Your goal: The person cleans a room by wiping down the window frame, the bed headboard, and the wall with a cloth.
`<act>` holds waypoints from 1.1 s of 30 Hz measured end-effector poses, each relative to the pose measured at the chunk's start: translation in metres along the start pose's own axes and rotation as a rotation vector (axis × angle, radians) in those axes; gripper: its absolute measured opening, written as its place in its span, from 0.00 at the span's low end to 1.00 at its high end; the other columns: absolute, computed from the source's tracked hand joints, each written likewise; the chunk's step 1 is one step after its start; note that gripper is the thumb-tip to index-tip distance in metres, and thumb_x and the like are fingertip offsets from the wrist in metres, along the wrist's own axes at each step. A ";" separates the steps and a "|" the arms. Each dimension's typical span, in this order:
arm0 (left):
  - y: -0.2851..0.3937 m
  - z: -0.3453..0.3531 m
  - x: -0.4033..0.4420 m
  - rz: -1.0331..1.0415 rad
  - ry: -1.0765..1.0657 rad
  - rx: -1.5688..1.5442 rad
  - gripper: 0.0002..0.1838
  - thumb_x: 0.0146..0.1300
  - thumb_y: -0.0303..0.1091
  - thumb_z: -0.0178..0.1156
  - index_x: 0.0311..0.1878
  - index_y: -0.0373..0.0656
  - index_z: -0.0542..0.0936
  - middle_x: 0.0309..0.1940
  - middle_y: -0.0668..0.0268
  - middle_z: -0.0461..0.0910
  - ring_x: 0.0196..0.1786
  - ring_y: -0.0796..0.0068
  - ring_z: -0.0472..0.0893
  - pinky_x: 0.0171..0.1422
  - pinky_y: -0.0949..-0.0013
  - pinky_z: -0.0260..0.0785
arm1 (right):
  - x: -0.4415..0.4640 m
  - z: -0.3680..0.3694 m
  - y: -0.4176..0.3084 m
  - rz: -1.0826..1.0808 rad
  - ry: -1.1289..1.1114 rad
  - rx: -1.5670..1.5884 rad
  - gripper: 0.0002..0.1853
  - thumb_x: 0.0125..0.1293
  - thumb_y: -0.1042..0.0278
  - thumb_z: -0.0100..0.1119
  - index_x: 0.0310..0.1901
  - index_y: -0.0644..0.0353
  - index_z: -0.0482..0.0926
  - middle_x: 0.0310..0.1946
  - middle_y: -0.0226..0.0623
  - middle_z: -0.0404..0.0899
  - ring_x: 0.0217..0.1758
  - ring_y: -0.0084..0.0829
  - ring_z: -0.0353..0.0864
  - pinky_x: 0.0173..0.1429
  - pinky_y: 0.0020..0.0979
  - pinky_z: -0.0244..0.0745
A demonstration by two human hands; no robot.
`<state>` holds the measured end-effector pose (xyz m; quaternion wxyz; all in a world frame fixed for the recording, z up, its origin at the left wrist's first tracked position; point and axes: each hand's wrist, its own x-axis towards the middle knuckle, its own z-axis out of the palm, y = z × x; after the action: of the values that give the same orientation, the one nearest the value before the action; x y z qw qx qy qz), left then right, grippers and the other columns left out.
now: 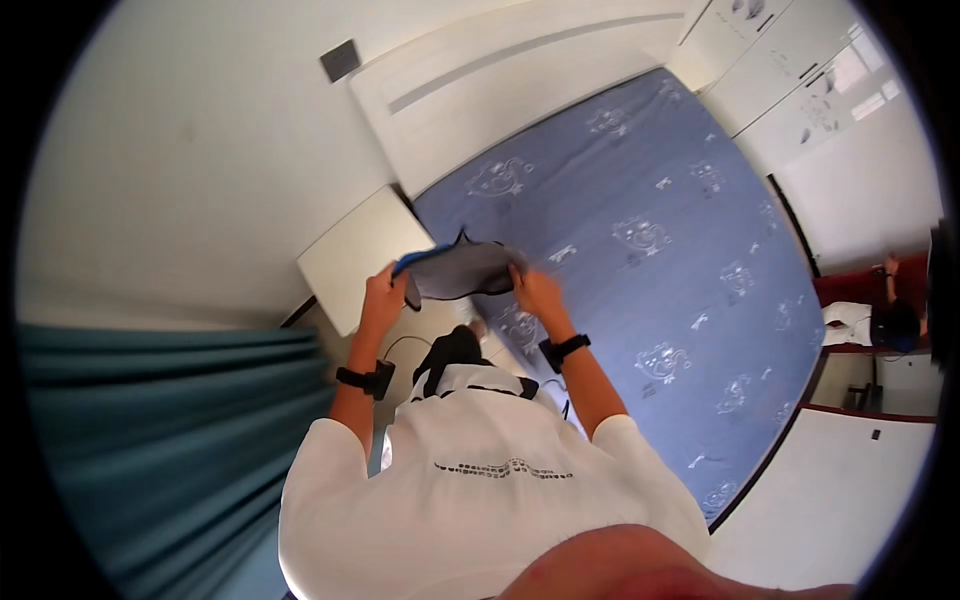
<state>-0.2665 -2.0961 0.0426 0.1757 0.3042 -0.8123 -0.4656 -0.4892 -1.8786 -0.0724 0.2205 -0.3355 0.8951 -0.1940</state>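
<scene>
Stretched between my two hands is a grey cloth piece with black edging and a strip of blue along its upper left side. Its exact kind I cannot make out. My left hand pinches the left end, and my right hand grips the right end. The cloth hangs in the air in front of my body, with its middle slightly bowed. Part of each end is hidden by my fingers. A black strap with a small box sits on each wrist.
Beyond my right hand lies a bed with a blue patterned sheet and a white headboard. A pale bedside table stands ahead on the left. Teal curtains hang at the left, and white cabinets line the far right.
</scene>
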 end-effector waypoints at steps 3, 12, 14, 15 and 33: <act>-0.028 0.072 0.056 0.193 -0.003 0.180 0.15 0.66 0.40 0.63 0.47 0.37 0.83 0.23 0.46 0.80 0.25 0.47 0.82 0.33 0.52 0.71 | 0.027 0.033 0.070 0.081 0.072 0.286 0.41 0.79 0.34 0.28 0.64 0.68 0.73 0.51 0.61 0.83 0.55 0.57 0.84 0.60 0.46 0.78; 0.071 0.088 0.169 0.351 -0.175 0.248 0.21 0.65 0.41 0.68 0.25 0.33 0.75 0.13 0.56 0.68 0.16 0.69 0.62 0.24 0.63 0.58 | 0.128 -0.087 0.060 -0.104 0.070 1.103 0.42 0.80 0.35 0.26 0.68 0.72 0.68 0.60 0.47 0.79 0.65 0.40 0.78 0.70 0.40 0.70; 0.069 0.080 0.174 0.194 -0.123 0.089 0.27 0.62 0.41 0.73 0.19 0.34 0.69 0.12 0.61 0.63 0.19 0.77 0.56 0.22 0.65 0.53 | 0.165 -0.085 0.030 -0.087 0.094 1.175 0.37 0.83 0.41 0.27 0.67 0.71 0.69 0.62 0.46 0.77 0.67 0.39 0.76 0.73 0.38 0.66; 0.061 0.082 0.184 0.173 -0.066 0.091 0.29 0.61 0.40 0.74 0.18 0.34 0.67 0.12 0.62 0.60 0.20 0.82 0.57 0.22 0.66 0.52 | 0.182 -0.086 0.012 -0.027 0.134 1.094 0.31 0.83 0.50 0.31 0.63 0.72 0.72 0.56 0.44 0.80 0.60 0.38 0.78 0.70 0.36 0.67; -0.077 0.013 0.423 -0.282 0.884 -0.305 0.34 0.69 0.58 0.62 0.63 0.35 0.74 0.56 0.55 0.82 0.57 0.67 0.81 0.63 0.65 0.72 | 0.505 -0.299 -0.109 -0.816 0.539 0.745 0.24 0.79 0.57 0.47 0.65 0.69 0.71 0.62 0.53 0.75 0.65 0.50 0.73 0.70 0.40 0.63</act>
<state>-0.5670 -2.3954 -0.0290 0.4818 0.5507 -0.5330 -0.4248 -0.9325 -2.2422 0.0957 -0.0030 -0.4905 0.5908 -0.6407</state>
